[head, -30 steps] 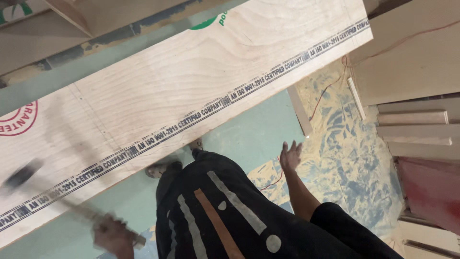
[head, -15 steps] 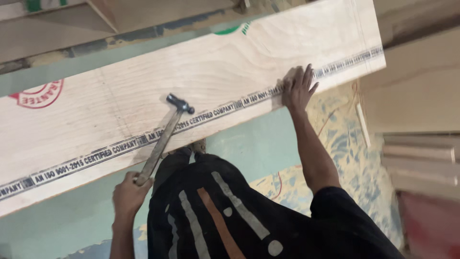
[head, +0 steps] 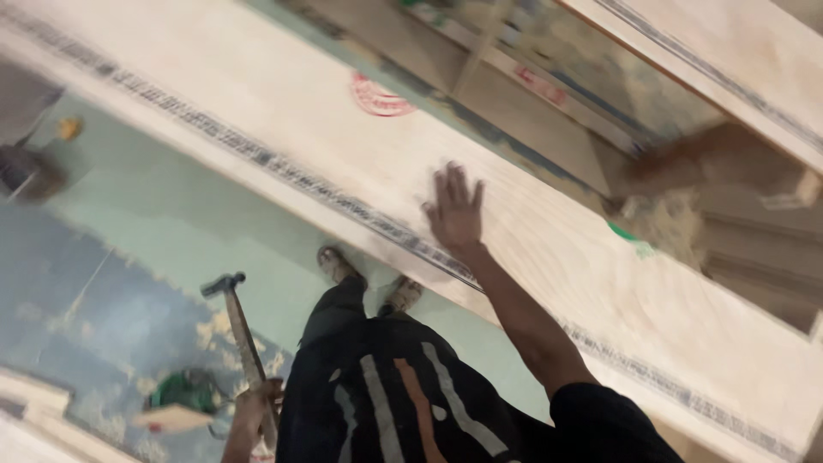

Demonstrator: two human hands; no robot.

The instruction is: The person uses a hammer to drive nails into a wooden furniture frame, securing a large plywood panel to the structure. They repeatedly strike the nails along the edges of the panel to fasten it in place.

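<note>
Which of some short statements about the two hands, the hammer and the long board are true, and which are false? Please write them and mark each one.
1. The right hand lies flat on the long plywood board. True.
2. The left hand holds a saw. False: it grips a hammer by its handle.
3. The hammer head touches the board. False: it is raised over the floor, apart from the board.
4. The person's shoes stand close to the board's near edge. True.
5. The right hand's fingers are closed into a fist. False: they are spread open.
</note>
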